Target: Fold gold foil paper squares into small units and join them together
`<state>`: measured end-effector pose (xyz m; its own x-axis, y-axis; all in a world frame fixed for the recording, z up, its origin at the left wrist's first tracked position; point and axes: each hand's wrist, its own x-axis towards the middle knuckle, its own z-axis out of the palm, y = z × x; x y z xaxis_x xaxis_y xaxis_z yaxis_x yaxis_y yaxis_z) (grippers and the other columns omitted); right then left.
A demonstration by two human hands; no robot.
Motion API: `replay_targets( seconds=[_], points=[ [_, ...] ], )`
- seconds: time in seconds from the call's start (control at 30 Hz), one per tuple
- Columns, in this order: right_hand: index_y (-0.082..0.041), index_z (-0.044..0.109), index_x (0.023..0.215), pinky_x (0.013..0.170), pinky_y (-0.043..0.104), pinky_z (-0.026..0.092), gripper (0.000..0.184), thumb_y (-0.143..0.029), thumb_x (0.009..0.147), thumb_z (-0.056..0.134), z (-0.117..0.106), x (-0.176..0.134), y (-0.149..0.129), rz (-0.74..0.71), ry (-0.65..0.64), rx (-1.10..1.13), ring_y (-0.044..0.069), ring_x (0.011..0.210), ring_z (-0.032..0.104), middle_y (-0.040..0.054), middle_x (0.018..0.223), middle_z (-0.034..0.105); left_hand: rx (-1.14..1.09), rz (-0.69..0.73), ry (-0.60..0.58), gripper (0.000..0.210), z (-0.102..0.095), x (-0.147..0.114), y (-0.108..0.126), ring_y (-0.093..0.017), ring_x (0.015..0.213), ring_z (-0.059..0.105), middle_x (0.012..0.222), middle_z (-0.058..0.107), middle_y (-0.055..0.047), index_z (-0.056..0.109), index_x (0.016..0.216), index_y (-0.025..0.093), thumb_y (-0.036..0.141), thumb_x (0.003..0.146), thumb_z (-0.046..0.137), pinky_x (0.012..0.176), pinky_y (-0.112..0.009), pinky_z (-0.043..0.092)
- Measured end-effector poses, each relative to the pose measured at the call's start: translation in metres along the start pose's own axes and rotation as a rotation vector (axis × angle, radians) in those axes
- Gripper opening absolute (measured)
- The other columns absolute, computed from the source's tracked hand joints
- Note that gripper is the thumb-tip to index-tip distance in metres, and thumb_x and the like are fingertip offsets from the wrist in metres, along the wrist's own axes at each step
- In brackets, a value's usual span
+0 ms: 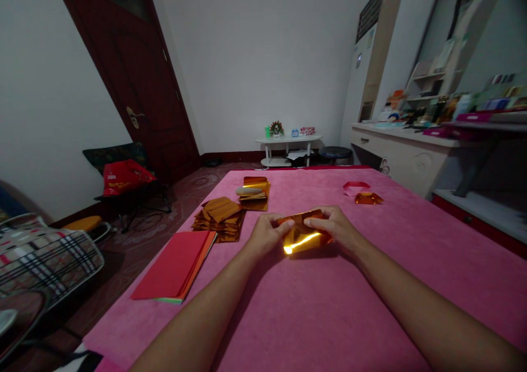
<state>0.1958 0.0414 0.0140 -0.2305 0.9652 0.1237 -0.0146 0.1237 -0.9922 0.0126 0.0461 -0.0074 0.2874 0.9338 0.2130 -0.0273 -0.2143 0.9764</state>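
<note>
"What's the count?"
"One left hand (267, 232), one right hand (336, 228): two."
"In gold foil?"
"One nearer stack (220, 221), one farther stack (260, 204), one handheld sheet (303, 243), one folded piece (368, 198)."
"Other paper?"
"One red-topped pile (173, 265), one red loop (356, 185)."
"Behind?"
"One dark-red door (144, 75), one round black stool (335, 152), one low white table (288, 139)."

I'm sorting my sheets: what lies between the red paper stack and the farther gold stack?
In the head view, an uneven pile of brownish-gold sheets lies between the red paper stack and the farther gold stack.
</note>
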Motion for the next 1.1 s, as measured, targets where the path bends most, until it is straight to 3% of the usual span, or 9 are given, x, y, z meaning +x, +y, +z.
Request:
replay_targets(
  seconds=[0.17, 0.37, 0.57, 0.63, 0.77, 0.87, 0.93, 1.0, 1.1],
  points=[
    [-0.012, 0.067, 0.078, 0.056, 0.025, 0.045, 0.032, -0.035, 0.058, 0.076, 0.007, -0.001, 0.000, -0.041, -0.074, -0.027, 0.015, 0.060, 0.059, 0.0033, 0.069, 0.067, 0.069, 0.062, 0.045, 0.034, 0.000, -0.001, -0.002, -0.010, 0.048, 0.047, 0.054, 0.056, -0.003, 0.062, 0.058, 0.010, 0.042, 0.069, 0.068, 0.047, -0.022, 0.032],
    [-0.013, 0.064, 0.066, 0.047, 0.022, 0.039, 0.024, -0.033, 0.059, 0.075, 0.004, 0.001, 0.002, 0.003, 0.024, -0.014, 0.012, 0.049, 0.054, 0.0002, 0.058, 0.062, 0.211, 0.107, 0.088, 0.031, -0.004, -0.003, 0.001, -0.010, 0.050, 0.048, 0.057, 0.060, -0.004, 0.067, 0.063, 0.011, 0.040, 0.073, 0.065, 0.049, -0.022, 0.034],
    [-0.014, 0.059, 0.060, 0.046, 0.020, 0.037, 0.024, -0.032, 0.060, 0.075, -0.016, 0.003, 0.006, 0.002, 0.113, -0.006, 0.008, 0.048, 0.049, -0.0022, 0.055, 0.056, 0.262, 0.127, 0.115, 0.029, -0.009, -0.001, 0.001, -0.011, 0.050, 0.049, 0.056, 0.060, -0.004, 0.067, 0.062, 0.011, 0.037, 0.074, 0.063, 0.050, -0.022, 0.034],
    [-0.015, 0.061, 0.065, 0.046, 0.020, 0.040, 0.023, -0.034, 0.060, 0.075, -0.031, 0.006, 0.009, 0.034, 0.183, 0.014, 0.009, 0.050, 0.050, -0.0013, 0.059, 0.057, 0.225, 0.107, 0.145, 0.030, -0.014, -0.001, 0.001, -0.010, 0.049, 0.048, 0.054, 0.059, -0.003, 0.066, 0.059, 0.011, 0.038, 0.072, 0.064, 0.049, -0.022, 0.034],
    [-0.016, 0.062, 0.070, 0.044, 0.019, 0.042, 0.026, -0.036, 0.059, 0.075, -0.057, 0.012, 0.018, -0.027, 0.481, 0.042, 0.008, 0.050, 0.049, -0.0007, 0.062, 0.057, 0.100, 0.053, 0.236, 0.033, -0.025, -0.001, 0.003, -0.008, 0.046, 0.042, 0.049, 0.051, 0.001, 0.059, 0.052, 0.012, 0.039, 0.068, 0.067, 0.048, -0.021, 0.030],
    [-0.017, 0.063, 0.080, 0.050, 0.020, 0.046, 0.030, -0.031, 0.057, 0.077, -0.048, 0.014, 0.017, -0.144, 0.350, -0.038, 0.009, 0.058, 0.052, 0.0009, 0.077, 0.061, -0.010, -0.014, 0.156, 0.038, -0.022, -0.001, 0.004, -0.007, 0.044, 0.037, 0.046, 0.044, 0.002, 0.052, 0.049, 0.013, 0.042, 0.067, 0.067, 0.047, -0.021, 0.025],
    [-0.023, 0.061, 0.104, 0.057, 0.024, 0.050, 0.051, -0.025, 0.055, 0.078, -0.032, 0.013, 0.011, -0.235, 0.182, -0.095, 0.010, 0.068, 0.055, 0.0041, 0.105, 0.060, -0.089, -0.099, 0.101, 0.039, -0.017, -0.002, 0.003, -0.006, 0.042, 0.034, 0.045, 0.042, 0.003, 0.049, 0.049, 0.014, 0.044, 0.066, 0.066, 0.045, -0.022, 0.022],
    [-0.026, 0.058, 0.117, 0.065, 0.027, 0.051, 0.069, -0.022, 0.052, 0.080, -0.015, 0.010, 0.005, -0.331, 0.095, -0.188, 0.014, 0.078, 0.057, 0.0068, 0.118, 0.056, -0.145, -0.190, 0.065, 0.039, -0.012, -0.003, 0.002, -0.006, 0.039, 0.033, 0.044, 0.041, 0.003, 0.047, 0.050, 0.015, 0.045, 0.067, 0.066, 0.043, -0.022, 0.019],
    [-0.025, 0.068, 0.104, 0.074, 0.029, 0.049, 0.043, -0.027, 0.062, 0.076, -0.001, 0.006, -0.002, -0.456, 0.042, -0.301, 0.017, 0.090, 0.058, 0.0068, 0.112, 0.058, -0.174, -0.233, 0.037, 0.036, -0.010, -0.004, -0.001, -0.006, 0.039, 0.034, 0.044, 0.043, 0.002, 0.049, 0.052, 0.014, 0.042, 0.067, 0.065, 0.042, -0.022, 0.019]
  ],
)
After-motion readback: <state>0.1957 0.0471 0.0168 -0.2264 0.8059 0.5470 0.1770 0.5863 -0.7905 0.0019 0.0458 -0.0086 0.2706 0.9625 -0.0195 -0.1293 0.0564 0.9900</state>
